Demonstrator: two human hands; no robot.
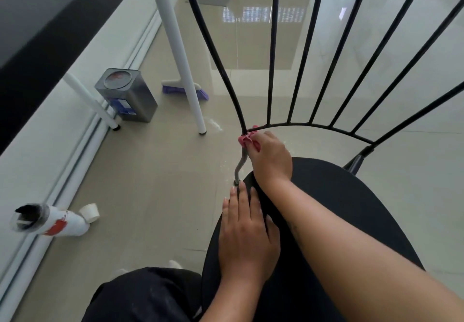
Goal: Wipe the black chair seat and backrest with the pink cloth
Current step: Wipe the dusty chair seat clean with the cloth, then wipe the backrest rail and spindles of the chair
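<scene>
The black chair has a round padded seat [351, 221] and a backrest of thin black metal bars [273, 45] rising from a curved lower rail. My right hand [271, 158] is closed around the pink cloth [248, 140] and presses it against the left end of that rail, where the outer bar bends down to the seat. Only a small bunch of the cloth shows beyond my fingers. My left hand [247, 236] lies flat on the left edge of the seat, fingers spread, holding nothing.
A white table leg [180, 53] stands on the tiled floor just left of the chair, with a purple broom head [185, 90] behind it. A metal tin [128, 95], a second white leg [93, 103] and a white pipe fitting [50, 221] lie along the left wall.
</scene>
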